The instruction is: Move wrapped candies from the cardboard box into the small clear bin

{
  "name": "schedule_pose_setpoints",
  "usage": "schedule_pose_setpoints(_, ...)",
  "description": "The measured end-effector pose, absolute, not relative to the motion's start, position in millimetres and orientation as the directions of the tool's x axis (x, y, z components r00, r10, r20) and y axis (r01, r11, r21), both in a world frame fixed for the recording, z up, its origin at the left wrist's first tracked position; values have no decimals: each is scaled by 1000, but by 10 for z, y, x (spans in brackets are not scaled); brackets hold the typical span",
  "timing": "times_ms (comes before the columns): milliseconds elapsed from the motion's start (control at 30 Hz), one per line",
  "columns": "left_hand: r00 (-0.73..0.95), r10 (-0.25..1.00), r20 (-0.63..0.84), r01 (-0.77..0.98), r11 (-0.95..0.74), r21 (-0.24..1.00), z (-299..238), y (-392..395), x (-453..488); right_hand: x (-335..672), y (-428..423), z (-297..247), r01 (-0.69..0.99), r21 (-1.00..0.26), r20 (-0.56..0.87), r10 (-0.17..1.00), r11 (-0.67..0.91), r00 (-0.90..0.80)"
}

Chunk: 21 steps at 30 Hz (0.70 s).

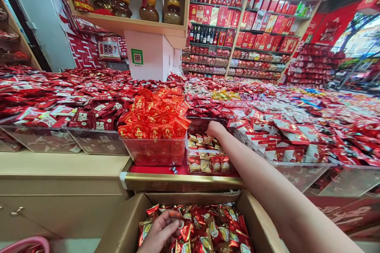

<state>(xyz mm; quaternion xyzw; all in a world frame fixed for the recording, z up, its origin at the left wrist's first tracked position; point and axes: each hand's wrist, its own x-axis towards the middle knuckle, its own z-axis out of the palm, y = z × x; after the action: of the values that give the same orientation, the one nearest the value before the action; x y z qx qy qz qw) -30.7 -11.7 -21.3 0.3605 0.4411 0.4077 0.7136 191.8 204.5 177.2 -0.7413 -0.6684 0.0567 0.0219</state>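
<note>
The left hand (164,227) sits among red-and-gold packets (213,227) in the near cardboard box (123,227); its fingers curl towards the thumb, though I cannot tell whether its grip has a packet. The right hand (216,129) is at the far part of a clear bin (204,151) of similar packets on the red worktop (162,169); its fingers are hidden, its grip unreadable. Just left stands a fuller tub (154,153) of orange-red sachets (156,116).

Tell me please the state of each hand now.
Left hand: partly curled over candies in the box; holding cannot be told.
Right hand: over the clear bin, fingers hidden; cannot be told.
</note>
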Motion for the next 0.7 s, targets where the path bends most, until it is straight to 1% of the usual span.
schedule_pose_setpoints(133, 280, 897, -341, -243, 410, 879, -218, -106, -306, 1938, 1984, 1761, 976, -92, -30, 981, -196, 194)
schedule_pose_setpoints(200, 281, 893, -352, -242, 421, 874, -208, -98, -301, 1916, 1982, 1754, 973, -85, -33, 977, -214, 212)
schedule_pose_setpoints(367, 290, 893, -343, -238, 414, 878, -183, -105, -296, 1917, 2012, 1714, 983, -72, -71, 984, -171, 166)
schedule_pose_setpoints(500, 281, 897, -341, -236, 409, 882, -180, -119, -298, 1941, 2010, 1704, 990, -50, -64, 990, -128, 125)
schedule_pose_setpoints(600, 285, 898, -337, -233, 405, 884, -208, -120, -308, 1884, 2002, 1721, 999, -45, -40, 999, -25, 23)
schedule_pose_setpoints(700, 294, 898, -327, -229, 398, 888, -256, -115, -321, 1775, 1997, 1728, 980, -72, -45, 981, 186, -190)
